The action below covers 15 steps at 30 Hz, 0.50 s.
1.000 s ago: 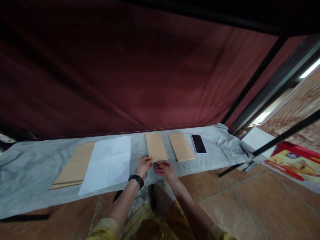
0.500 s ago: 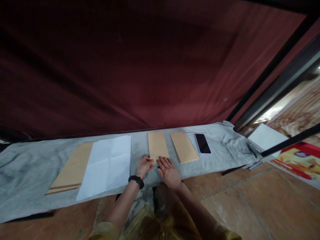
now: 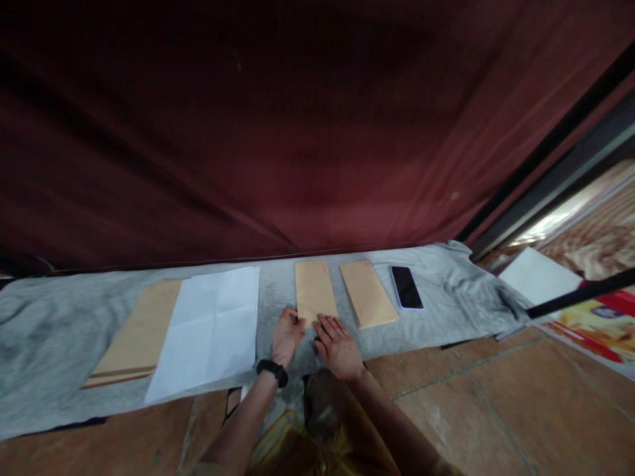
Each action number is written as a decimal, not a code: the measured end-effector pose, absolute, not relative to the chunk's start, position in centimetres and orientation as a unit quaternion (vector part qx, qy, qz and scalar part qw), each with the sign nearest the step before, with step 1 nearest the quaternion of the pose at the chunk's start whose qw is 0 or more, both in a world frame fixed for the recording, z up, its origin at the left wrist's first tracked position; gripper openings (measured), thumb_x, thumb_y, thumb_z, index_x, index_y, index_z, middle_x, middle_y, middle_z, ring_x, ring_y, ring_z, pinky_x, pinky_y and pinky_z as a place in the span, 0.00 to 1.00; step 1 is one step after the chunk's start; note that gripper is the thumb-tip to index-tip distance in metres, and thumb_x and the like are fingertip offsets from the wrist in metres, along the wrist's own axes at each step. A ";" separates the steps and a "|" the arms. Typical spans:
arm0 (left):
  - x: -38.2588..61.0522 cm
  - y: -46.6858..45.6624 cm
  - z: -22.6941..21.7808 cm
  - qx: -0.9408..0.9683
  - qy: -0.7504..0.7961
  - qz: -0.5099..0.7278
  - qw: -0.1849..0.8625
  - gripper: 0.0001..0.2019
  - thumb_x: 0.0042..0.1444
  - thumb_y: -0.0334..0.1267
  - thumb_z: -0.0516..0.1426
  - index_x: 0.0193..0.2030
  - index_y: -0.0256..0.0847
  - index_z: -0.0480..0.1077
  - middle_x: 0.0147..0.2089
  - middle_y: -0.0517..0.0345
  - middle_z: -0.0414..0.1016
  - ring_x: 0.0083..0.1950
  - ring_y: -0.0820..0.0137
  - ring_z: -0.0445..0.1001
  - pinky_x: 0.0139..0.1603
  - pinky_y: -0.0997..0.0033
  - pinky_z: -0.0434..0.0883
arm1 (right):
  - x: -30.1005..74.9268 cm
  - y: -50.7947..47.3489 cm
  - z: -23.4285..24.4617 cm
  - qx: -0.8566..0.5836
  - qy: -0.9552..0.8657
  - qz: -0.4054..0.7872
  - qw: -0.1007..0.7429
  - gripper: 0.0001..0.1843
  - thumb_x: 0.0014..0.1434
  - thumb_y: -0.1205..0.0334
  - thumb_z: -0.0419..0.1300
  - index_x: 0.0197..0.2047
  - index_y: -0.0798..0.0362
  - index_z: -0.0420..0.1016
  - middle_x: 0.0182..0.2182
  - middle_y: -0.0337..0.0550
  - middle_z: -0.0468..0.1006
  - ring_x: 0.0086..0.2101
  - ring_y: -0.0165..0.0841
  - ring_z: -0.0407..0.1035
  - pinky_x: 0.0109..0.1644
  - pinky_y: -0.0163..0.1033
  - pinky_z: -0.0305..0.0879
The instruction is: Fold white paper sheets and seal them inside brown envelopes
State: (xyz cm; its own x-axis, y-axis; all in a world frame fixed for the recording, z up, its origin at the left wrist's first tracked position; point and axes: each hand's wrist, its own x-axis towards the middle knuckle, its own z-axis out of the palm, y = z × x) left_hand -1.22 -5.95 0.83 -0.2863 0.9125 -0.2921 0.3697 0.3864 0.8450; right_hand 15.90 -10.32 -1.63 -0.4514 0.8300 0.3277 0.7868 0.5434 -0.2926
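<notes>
A small tan paper envelope point(image 3: 314, 285) lies flat on the grey cloth in front of me. At its lower left corner, my left hand point(image 3: 286, 336) has thumb and fingers pinched together on the edge; a black band circles that wrist. My right hand point(image 3: 339, 347) lies flat with outstretched fingers touching the envelope's lower right edge. To the right is a stack of similar tan envelopes point(image 3: 368, 294). On the left, white paper sheets point(image 3: 211, 327) partly cover larger brown envelopes point(image 3: 136, 327).
A smartphone point(image 3: 407, 288) rests right of the stack. The grey cloth point(image 3: 446, 291) covers a long low surface, with a dark red curtain point(image 3: 297, 145) behind. Black metal bars point(image 3: 580, 294) and a red-and-yellow printed box point(image 3: 595, 324) stand at the right, above floor tiles point(image 3: 471, 396).
My right hand has slid slightly down toward the envelope's lower edge. The left hand stays pinched at the corner. The view has shifted a little.
</notes>
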 end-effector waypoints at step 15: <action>-0.4 -7.1 2.5 0.552 0.780 0.181 0.231 0.09 0.62 0.37 0.56 0.49 0.43 0.68 0.34 0.55 0.78 0.35 0.63 0.77 0.32 0.71 0.58 | 16.3 -11.0 -1.9 -0.519 -0.820 0.057 0.235 0.25 0.72 0.60 0.48 0.69 0.53 0.64 0.67 0.47 0.66 0.66 0.38 0.61 0.72 0.49 0.54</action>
